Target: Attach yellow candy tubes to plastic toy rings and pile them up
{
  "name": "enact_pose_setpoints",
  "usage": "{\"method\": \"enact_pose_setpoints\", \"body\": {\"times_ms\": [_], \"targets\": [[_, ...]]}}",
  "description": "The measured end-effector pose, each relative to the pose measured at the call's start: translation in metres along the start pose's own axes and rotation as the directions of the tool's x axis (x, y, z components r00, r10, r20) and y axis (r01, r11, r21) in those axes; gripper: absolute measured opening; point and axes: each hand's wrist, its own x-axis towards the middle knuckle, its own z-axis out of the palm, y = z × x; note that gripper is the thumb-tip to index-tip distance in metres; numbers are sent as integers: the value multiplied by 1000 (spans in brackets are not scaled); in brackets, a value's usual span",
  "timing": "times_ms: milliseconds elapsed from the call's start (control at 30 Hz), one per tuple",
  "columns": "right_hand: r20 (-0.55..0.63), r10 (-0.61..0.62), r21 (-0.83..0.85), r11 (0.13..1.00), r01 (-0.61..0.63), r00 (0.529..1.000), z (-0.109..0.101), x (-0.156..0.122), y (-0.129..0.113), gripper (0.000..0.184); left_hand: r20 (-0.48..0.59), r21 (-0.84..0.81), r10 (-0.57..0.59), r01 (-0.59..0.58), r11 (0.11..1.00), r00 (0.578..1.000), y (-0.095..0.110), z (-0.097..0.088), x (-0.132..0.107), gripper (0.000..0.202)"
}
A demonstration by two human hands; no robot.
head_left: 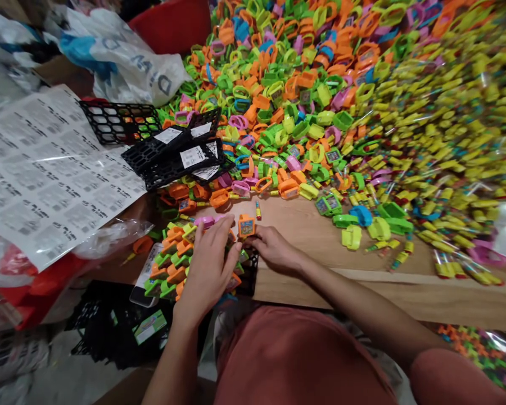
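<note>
My left hand (pixel 211 264) lies with fingers stretched over a packed stack of orange and green plastic toy watches (pixel 172 264) in a black mesh basket (pixel 248 275). My right hand (pixel 274 247) pinches a small orange toy watch piece (pixel 247 226) at the top edge of that stack. A small yellow tube (pixel 258 210) lies on the wooden board (pixel 312 230) just beyond it.
A huge heap of coloured toy watches (pixel 303 95) and yellow wrapped items (pixel 447 124) covers the far side. Black mesh trays with labels (pixel 177 154) sit at the left, beside label sheets (pixel 37 169) and plastic bags (pixel 122 56).
</note>
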Motion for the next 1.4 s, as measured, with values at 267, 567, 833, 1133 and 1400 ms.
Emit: {"method": "enact_pose_setpoints", "body": {"times_ms": [267,567,833,1133,1400], "targets": [[77,-315,-261,909,324,946,6,-10,15,28,46,34,42,-44,998,998,-1,1,3,50],[142,-148,-522,829,201,979,-52,36,-16,24,81,46,45,-49,998,996,-6,2,7,41],[-128,-71,-926,367,-94,989,-126,102,-28,23,12,22,-55,54,998,998,-15,-2,23,44],[-113,-111,-512,858,38,987,-87,7,-27,24,132,93,25,-38,995,991,2,-2,19,52],[83,217,191,954,-230,973,15,-79,-8,25,141,144,11,-31,989,990,6,3,21,50]]}}
